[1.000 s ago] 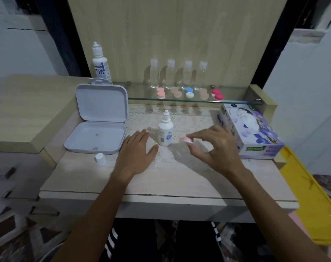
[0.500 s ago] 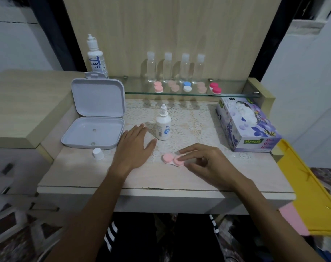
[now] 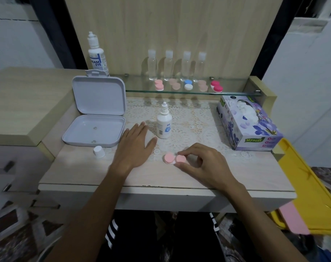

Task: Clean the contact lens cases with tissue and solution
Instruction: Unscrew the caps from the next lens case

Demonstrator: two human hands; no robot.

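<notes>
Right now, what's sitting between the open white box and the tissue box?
In the head view, the small solution bottle stands upright on the lace mat between them.

Both forearms were seen bare, with no sleeves, watch or rings visible on the left hand [image 3: 135, 148] or the right hand [image 3: 204, 165]. Dark clothing was worn on the lower body, marked by white stripes [image 3: 111, 231] at each side; its cut could not be made out

The tall white plastic solution bottle [image 3: 96, 53] on the glass shelf is showing "REAM EYE"; the purple floral cardboard tissue box [image 3: 250, 126] is showing "Mysoft".
</notes>
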